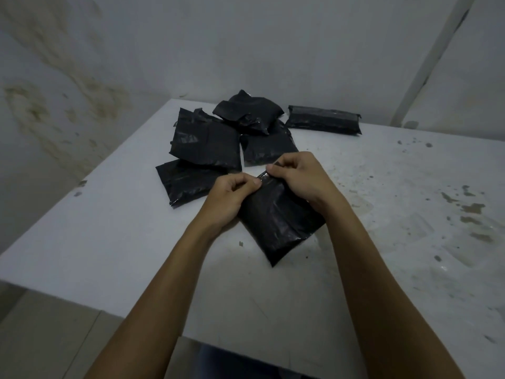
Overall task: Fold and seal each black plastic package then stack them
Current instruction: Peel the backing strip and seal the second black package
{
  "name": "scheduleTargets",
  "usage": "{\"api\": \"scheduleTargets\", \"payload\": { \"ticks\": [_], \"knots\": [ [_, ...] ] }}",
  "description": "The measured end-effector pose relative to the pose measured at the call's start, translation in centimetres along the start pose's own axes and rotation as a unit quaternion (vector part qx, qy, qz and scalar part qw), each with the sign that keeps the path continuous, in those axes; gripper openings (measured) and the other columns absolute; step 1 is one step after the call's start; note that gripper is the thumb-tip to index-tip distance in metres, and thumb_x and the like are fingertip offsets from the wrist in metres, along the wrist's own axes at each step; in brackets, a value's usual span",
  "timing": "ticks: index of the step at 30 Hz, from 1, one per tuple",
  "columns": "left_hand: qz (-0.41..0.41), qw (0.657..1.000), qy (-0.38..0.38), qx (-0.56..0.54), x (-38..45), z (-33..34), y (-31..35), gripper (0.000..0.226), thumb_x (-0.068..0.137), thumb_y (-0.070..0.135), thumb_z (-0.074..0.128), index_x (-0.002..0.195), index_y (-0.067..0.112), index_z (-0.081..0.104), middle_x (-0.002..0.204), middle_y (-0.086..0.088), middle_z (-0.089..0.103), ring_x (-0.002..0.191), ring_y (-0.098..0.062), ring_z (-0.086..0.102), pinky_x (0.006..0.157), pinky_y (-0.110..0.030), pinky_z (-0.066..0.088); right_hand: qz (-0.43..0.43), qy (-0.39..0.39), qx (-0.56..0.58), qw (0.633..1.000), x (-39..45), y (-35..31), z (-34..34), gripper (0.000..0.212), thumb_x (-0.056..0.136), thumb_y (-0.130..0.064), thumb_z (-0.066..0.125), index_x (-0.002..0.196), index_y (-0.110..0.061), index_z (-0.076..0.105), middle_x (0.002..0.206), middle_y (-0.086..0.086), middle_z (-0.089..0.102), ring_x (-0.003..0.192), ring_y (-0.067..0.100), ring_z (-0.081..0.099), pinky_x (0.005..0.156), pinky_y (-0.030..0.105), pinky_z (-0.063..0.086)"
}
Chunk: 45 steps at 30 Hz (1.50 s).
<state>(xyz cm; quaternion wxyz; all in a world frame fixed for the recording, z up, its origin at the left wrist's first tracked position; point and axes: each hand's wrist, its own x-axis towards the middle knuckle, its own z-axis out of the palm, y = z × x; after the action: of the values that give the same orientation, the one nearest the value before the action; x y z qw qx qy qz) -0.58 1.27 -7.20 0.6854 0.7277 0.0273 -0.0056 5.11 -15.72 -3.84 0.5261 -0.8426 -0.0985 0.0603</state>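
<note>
Black package [281,222] lies tilted on white table [109,242], near front edge at middle, top flap raised toward far side. Loose pile of packages [207,143] toward far left corner, overlapping. Folded package [323,120] apart at far edge. Left hand [232,192] pinches flap's left end, fingers curled. Right hand [297,176] pinches flap's right end, thumb on top.

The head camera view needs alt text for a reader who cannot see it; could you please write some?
Both hands, left hand and right hand, pinch the top flap of a black plastic package lying on a stained white table. Behind lie a loose heap of black plastic packages and one flat folded black package apart.
</note>
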Motion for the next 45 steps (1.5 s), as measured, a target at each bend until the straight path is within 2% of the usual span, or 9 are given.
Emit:
{"api": "scheduleTargets", "payload": {
  "ticks": [7,13,17,19,24,28,31,41,45],
  "knots": [
    [-0.002,1.0,0.027,0.012,0.4,0.5,-0.1,0.035,0.101,0.023,0.065,0.067,0.015,0.062,0.057,0.006,0.059,0.054,-0.004,0.054,0.056,-0.02,0.043,-0.063,0.045,-0.025,0.997,0.3,0.7,0.7,0.024,0.093,-0.028,0.072,0.076,-0.011,0.074,0.076,0.022,0.068,0.067,0.019,0.06,0.076,0.045,0.054],
    [0.009,0.999,0.045,0.027,0.6,0.6,-0.3,0.041,0.101,0.026,0.065,0.061,0.02,0.06,0.059,0.003,0.057,0.058,-0.008,0.052,0.062,-0.027,0.043,-0.081,0.032,-0.031,0.996,0.4,0.8,0.6,0.025,0.096,-0.03,0.07,0.073,-0.021,0.072,0.072,0.015,0.067,0.064,0.01,0.058,0.068,0.032,0.048],
    [0.026,0.994,0.101,-0.043,0.6,0.2,-0.3,0.038,0.1,0.022,0.066,0.063,0.015,0.062,0.072,-0.007,0.061,0.075,-0.018,0.058,0.076,-0.036,0.049,-0.04,0.05,-0.011,0.998,0.1,0.6,-0.6,0.031,0.097,-0.048,0.064,0.085,-0.022,0.076,0.083,-0.005,0.074,0.083,0.008,0.069,0.075,0.026,0.051],
    [0.054,0.984,0.153,-0.076,0.6,0.0,0.0,0.034,0.1,0.02,0.065,0.071,0.003,0.061,0.079,-0.009,0.061,0.079,-0.012,0.058,0.077,-0.027,0.049,-0.013,0.091,0.049,0.995,-0.2,0.7,-1.1,0.037,0.094,-0.055,0.065,0.093,-0.019,0.075,0.089,-0.002,0.074,0.086,0.011,0.069,0.075,0.026,0.052],
    [0.109,0.956,0.251,-0.102,0.9,0.0,0.3,0.028,0.104,0.017,0.058,0.077,0.009,0.055,0.078,0.007,0.057,0.072,0.006,0.054,0.071,-0.008,0.043,0.06,0.128,0.245,0.959,-1.6,1.0,0.8,0.044,0.087,-0.041,0.078,0.121,-0.019,0.059,0.102,0.002,0.071,0.087,0.013,0.074,0.074,0.026,0.059],
    [0.112,0.949,0.283,-0.089,1.2,0.2,0.0,0.023,0.106,0.018,0.055,0.098,-0.002,0.063,0.091,0.004,0.064,0.079,0.01,0.058,0.074,-0.007,0.045,0.041,0.084,0.301,0.949,-1.5,1.9,2.4,0.014,0.088,-0.024,0.08,0.086,-0.013,0.072,0.098,0.018,0.074,0.098,0.034,0.073,0.096,0.052,0.058],
    [0.117,0.948,0.288,-0.072,1.2,0.5,-0.1,0.028,0.107,0.021,0.054,0.103,-0.005,0.063,0.094,0.003,0.063,0.079,0.009,0.058,0.076,-0.007,0.046,0.033,0.095,0.309,0.946,-1.6,2.5,3.0,0.021,0.091,-0.025,0.076,0.071,-0.02,0.072,0.095,0.016,0.074,0.101,0.036,0.071,0.099,0.057,0.055],
    [0.107,0.94,0.307,-0.103,1.2,1.1,0.0,0.026,0.108,0.024,0.052,0.085,0.01,0.056,0.088,0.006,0.059,0.078,0.006,0.055,0.074,-0.01,0.044,-0.041,0.186,0.306,0.933,-2.0,3.1,3.7,0.022,0.091,-0.022,0.077,0.076,-0.006,0.075,0.08,0.013,0.07,0.084,0.029,0.067,0.093,0.058,0.056],
    [0.093,0.933,0.302,-0.173,1.3,1.0,-0.1,0.035,0.105,0.02,0.055,0.07,0.017,0.051,0.079,0.007,0.055,0.079,-0.004,0.052,0.078,-0.021,0.042,-0.027,0.192,0.343,0.919,-1.6,3.6,3.7,0.015,0.09,-0.022,0.078,0.082,-0.01,0.08,0.091,0.015,0.076,0.098,0.037,0.07,0.097,0.056,0.056]
  ]
}}
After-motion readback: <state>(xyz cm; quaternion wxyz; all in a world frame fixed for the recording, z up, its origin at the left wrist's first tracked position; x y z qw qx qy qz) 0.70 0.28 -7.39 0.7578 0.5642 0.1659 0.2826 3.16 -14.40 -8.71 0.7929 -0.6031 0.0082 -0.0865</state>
